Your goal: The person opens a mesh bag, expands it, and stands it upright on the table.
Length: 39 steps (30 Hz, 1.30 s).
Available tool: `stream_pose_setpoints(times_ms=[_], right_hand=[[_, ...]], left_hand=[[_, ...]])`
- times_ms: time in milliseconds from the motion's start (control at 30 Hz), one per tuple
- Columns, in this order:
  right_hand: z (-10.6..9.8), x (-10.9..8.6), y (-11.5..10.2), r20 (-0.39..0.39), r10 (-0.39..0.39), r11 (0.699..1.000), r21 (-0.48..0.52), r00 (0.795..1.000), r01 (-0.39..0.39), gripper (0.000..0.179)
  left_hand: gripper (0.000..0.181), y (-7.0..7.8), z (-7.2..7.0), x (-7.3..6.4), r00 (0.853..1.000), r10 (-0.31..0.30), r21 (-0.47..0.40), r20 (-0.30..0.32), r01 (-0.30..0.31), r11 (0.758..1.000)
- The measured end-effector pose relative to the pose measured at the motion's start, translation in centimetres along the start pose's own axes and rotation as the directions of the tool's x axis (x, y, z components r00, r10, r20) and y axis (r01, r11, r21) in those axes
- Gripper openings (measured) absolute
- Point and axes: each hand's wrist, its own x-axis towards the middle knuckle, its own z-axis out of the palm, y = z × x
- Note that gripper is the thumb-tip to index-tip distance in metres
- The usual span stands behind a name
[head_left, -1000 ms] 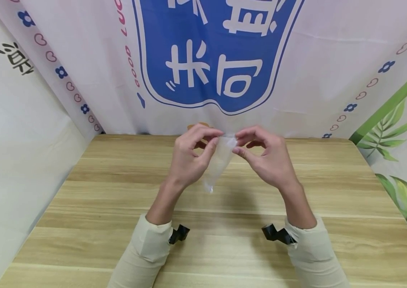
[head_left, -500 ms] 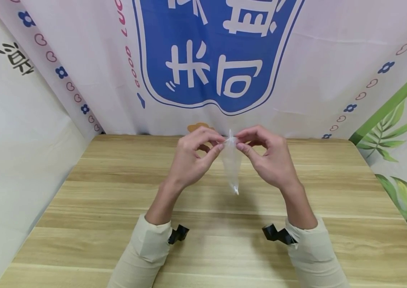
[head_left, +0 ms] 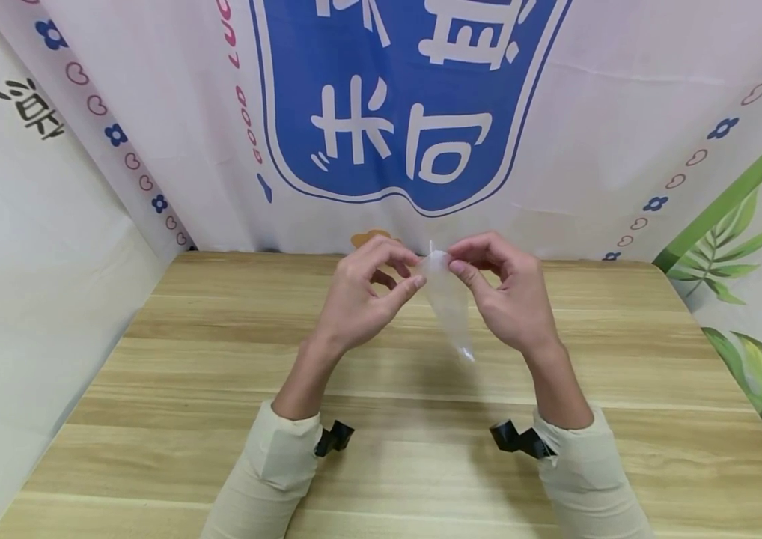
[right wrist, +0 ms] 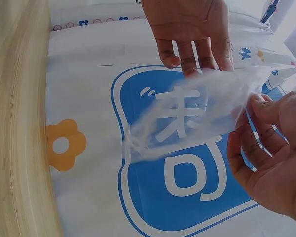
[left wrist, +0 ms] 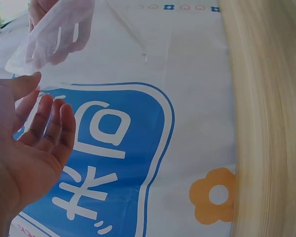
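Observation:
A thin clear plastic bag [head_left: 450,303] hangs between the two hands above the far part of the table, its lower end tapering to the right. The right hand [head_left: 505,292] pinches its upper edge between thumb and index finger. At the upper left edge, the left hand [head_left: 369,288] holds the bag lightly with thumb and index finger, its other fingers loosely curved. In the right wrist view the bag [right wrist: 187,116] looks crumpled and see-through, stretching away from the right hand [right wrist: 271,143]. The left wrist view shows the left thumb [left wrist: 27,85] at the bag's edge.
A wooden table [head_left: 219,374] lies beneath the hands. Behind it hangs a pale printed cloth [head_left: 576,172] with a blue panel. Black wrist mounts [head_left: 522,440] stick out from both sleeves [head_left: 586,464].
The lower end of the bag has swung from left to right. Both hands have shifted slightly right, and the left thumb and index finger stand a little farther apart.

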Motion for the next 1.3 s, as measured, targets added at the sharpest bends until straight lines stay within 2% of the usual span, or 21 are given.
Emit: stream_pose_setpoints(times_ms=[100,267,467,600,700,933,1133,1300], right_hand=[[0.0,-0.05,-0.01,0.002,-0.002,1.0,0.016,1.0,0.002,0.014],[-0.12,-0.06,-0.06,0.018,0.0,1.0,0.017,1.0,0.0,0.014],[-0.47,-0.08,-0.11,0.057,0.001,1.0,-0.001,0.998,-0.001,0.014],[-0.69,-0.06,0.05,0.114,0.009,1.0,-0.025,0.993,-0.006,0.017],[-0.75,-0.03,0.08,0.127,0.022,0.999,-0.043,0.992,-0.017,0.019],[-0.74,-0.04,-0.04,0.08,0.015,0.998,-0.061,0.997,-0.01,0.016],[-0.53,0.04,0.16,0.011,-0.022,0.996,-0.086,1.0,0.023,0.018],[-0.19,0.09,0.44,-0.017,-0.081,0.99,-0.117,0.997,0.078,0.018]], left_hand=[[0.01,0.02,0.09,-0.01,1.0,-0.007,-0.009,0.006,0.007,1.0],[0.003,-0.08,0.06,0.04,1.0,0.022,-0.023,-0.001,-0.022,1.0],[0.007,-0.16,-0.15,0.09,0.999,0.051,-0.022,0.004,-0.051,0.998],[0.009,-0.12,-0.21,0.09,0.999,0.052,-0.021,0.01,-0.052,0.998],[0.01,-0.09,-0.27,0.06,0.999,0.044,-0.013,0.011,-0.044,0.999],[0.022,-0.15,-0.34,-0.04,1.0,0.006,-0.002,0.008,-0.006,1.0],[0.027,-0.1,-0.19,-0.04,1.0,-0.003,-0.007,-0.006,0.003,1.0],[0.034,-0.01,0.13,-0.02,1.0,0.004,0.026,-0.015,-0.004,1.0]])
